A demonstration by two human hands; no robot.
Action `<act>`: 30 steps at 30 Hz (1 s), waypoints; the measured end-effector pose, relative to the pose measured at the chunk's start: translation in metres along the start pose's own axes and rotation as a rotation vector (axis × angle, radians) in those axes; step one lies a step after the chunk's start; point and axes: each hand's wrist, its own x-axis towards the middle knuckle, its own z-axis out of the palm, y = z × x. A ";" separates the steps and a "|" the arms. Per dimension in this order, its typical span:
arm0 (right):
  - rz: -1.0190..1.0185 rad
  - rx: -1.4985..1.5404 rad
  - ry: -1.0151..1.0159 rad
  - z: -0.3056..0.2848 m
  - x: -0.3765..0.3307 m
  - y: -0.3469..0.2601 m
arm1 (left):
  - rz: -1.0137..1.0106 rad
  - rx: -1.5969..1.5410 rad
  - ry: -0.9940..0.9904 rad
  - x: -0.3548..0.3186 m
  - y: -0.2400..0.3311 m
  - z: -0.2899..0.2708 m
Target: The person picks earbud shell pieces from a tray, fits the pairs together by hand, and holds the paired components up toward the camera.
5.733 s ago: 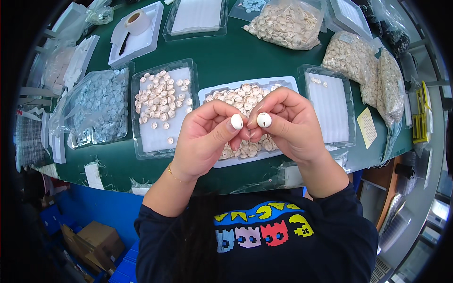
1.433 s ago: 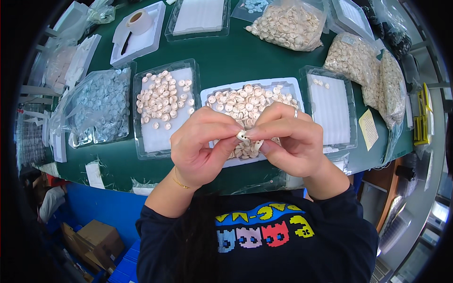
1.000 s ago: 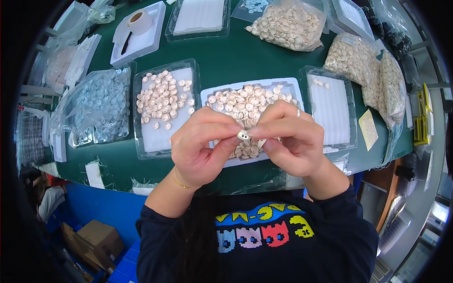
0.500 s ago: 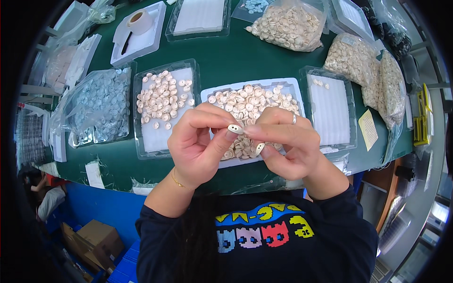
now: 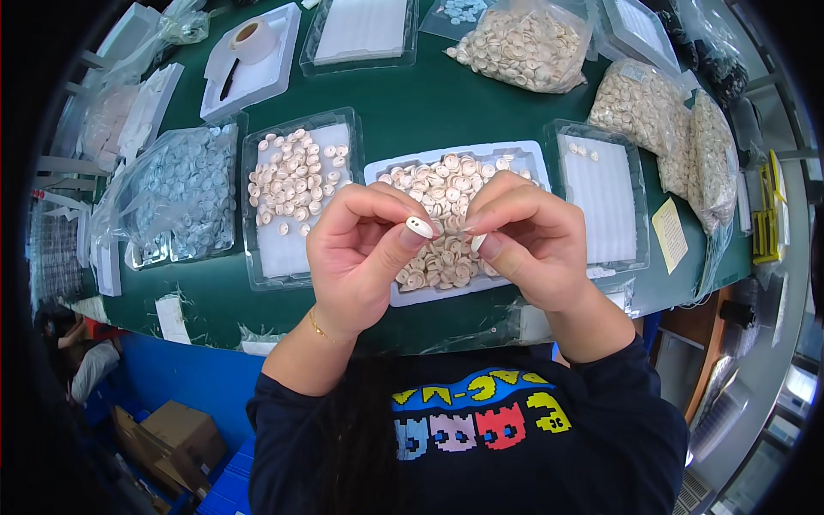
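Bright, even light covers the green tabletop (image 5: 429, 107); glare whitens a patch near the right rim. Fisheye distortion bows the tabletop's near edge; corners fall black.

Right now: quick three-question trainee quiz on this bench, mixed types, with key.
1. True or false: the left hand and right hand each pinch a small white piece.

2. Multiple choice: which tray shows just three small discs?
A) left clear tray
B) middle tray
C) right clear tray

3. Fill in: the black tool lies beside the ____.

Key: 1 true; 2 C; 3 white roll.
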 end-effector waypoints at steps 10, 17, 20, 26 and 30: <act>0.166 0.291 0.090 0.002 -0.004 0.004 | -0.168 -0.149 0.027 -0.001 0.000 0.001; 0.269 0.492 0.118 0.006 0.001 0.001 | -0.334 -0.381 -0.039 0.000 -0.002 0.001; 0.307 0.586 0.088 0.006 0.002 0.001 | -0.447 -0.471 -0.063 -0.002 -0.005 -0.001; 0.297 0.722 0.030 0.003 0.000 0.007 | -0.493 -0.511 -0.095 -0.001 -0.006 -0.001; 0.317 0.738 0.034 0.003 0.000 0.007 | -0.505 -0.528 -0.100 0.000 -0.004 0.002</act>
